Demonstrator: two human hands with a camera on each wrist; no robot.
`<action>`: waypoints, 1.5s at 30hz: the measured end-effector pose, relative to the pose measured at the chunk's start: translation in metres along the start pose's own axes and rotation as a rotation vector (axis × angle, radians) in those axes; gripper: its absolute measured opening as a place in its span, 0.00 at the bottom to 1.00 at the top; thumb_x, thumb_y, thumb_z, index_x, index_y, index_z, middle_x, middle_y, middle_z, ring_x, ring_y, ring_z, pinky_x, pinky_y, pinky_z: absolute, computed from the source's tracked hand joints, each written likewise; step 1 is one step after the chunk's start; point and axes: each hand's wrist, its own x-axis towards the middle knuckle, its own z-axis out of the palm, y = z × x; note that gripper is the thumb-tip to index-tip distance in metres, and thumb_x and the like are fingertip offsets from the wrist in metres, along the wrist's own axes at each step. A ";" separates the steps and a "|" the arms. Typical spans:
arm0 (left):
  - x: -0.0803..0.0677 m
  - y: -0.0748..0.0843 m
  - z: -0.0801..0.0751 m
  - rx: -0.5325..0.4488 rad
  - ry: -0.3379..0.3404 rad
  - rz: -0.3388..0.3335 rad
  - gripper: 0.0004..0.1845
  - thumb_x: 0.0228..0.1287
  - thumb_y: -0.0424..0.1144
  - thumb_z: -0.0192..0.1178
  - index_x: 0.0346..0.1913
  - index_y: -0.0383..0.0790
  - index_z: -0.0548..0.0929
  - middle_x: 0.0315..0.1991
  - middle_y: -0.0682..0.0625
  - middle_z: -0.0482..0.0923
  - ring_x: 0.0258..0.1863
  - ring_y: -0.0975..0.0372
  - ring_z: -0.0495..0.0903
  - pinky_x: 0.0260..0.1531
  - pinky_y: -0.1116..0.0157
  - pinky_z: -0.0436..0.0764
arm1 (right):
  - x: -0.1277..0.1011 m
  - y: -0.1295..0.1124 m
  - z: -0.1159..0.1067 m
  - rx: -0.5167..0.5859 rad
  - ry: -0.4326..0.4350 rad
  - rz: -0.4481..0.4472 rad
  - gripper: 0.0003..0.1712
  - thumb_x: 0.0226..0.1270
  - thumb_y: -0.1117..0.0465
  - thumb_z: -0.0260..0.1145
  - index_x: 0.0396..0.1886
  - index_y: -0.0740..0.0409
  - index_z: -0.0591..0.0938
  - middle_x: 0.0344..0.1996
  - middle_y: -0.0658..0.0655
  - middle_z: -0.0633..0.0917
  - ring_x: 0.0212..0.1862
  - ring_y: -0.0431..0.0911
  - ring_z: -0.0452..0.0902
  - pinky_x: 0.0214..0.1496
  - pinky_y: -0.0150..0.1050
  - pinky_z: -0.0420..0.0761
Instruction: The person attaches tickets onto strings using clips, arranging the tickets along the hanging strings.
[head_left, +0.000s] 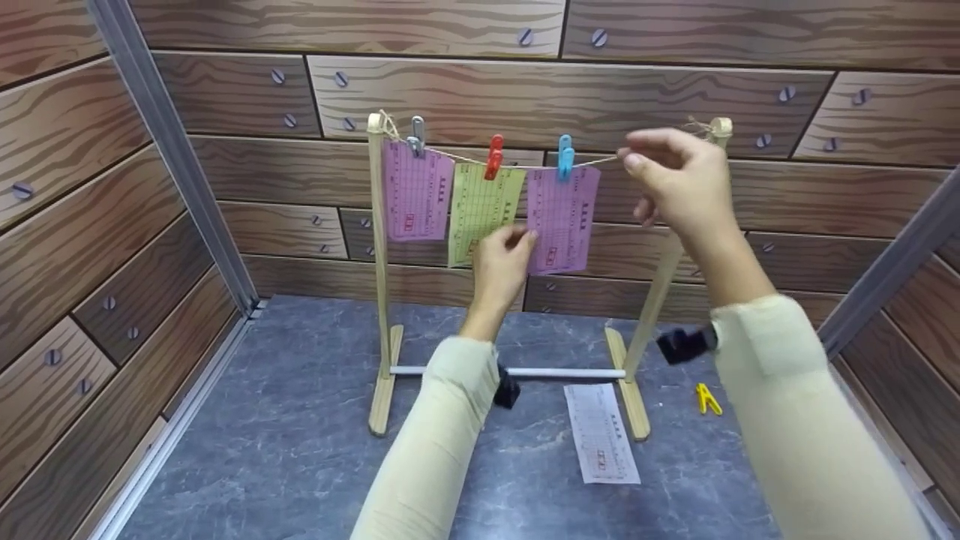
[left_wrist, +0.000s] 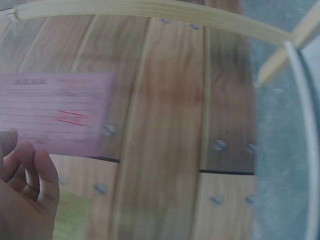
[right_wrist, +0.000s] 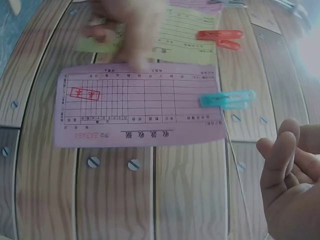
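Three paper slips hang from a thin string. A grey clothespin [head_left: 417,137] holds a pink slip [head_left: 416,196], a red clothespin [head_left: 493,157] a yellow-green slip [head_left: 480,202], and a blue clothespin [head_left: 565,156] another pink slip [head_left: 562,217]. My left hand [head_left: 501,262] is in front of the yellow-green slip, thumb and index fingertips at the left edge of the blue-pinned pink slip. It is blurred in the right wrist view. My right hand [head_left: 686,180] is by the string right of the blue clothespin, fingers loosely bent and nothing between them.
The string is tied to a wooden stand with a left post [head_left: 379,255], a right post [head_left: 660,292] and a white lower bar [head_left: 562,373]. A white slip [head_left: 602,435] lies on the grey tabletop [head_left: 300,450]. To its right lies a yellow clothespin [head_left: 707,400]. Wood-patterned walls enclose three sides.
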 end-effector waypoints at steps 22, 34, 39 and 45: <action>-0.125 -0.149 0.028 0.189 -0.084 -0.237 0.03 0.62 0.31 0.65 0.32 0.38 0.88 0.27 0.54 0.83 0.29 0.63 0.79 0.36 0.62 0.80 | -0.107 0.201 -0.123 -0.061 0.309 0.494 0.05 0.71 0.71 0.62 0.43 0.65 0.81 0.24 0.51 0.85 0.15 0.43 0.78 0.18 0.36 0.80; -0.167 -0.171 0.087 0.552 -0.091 -0.093 0.13 0.54 0.38 0.72 0.44 0.45 0.92 0.39 0.50 0.81 0.41 0.53 0.75 0.42 0.52 0.65 | -0.189 0.326 -0.152 -0.467 0.268 0.744 0.37 0.72 0.52 0.64 0.66 0.78 0.66 0.36 0.72 0.82 0.16 0.44 0.79 0.19 0.41 0.81; -0.170 -0.174 0.097 0.642 -0.102 -0.055 0.17 0.52 0.42 0.75 0.47 0.48 0.91 0.39 0.51 0.75 0.41 0.55 0.71 0.43 0.52 0.63 | -0.187 0.329 -0.152 -0.653 0.158 0.760 0.48 0.66 0.40 0.67 0.67 0.76 0.65 0.23 0.59 0.82 0.18 0.45 0.78 0.20 0.39 0.78; -0.168 -0.174 0.101 0.615 -0.085 -0.006 0.07 0.50 0.40 0.75 0.33 0.51 0.90 0.37 0.54 0.73 0.40 0.58 0.71 0.44 0.53 0.64 | -0.181 0.326 -0.157 -0.759 0.060 0.761 0.41 0.68 0.43 0.68 0.61 0.74 0.67 0.30 0.62 0.81 0.23 0.48 0.76 0.23 0.42 0.76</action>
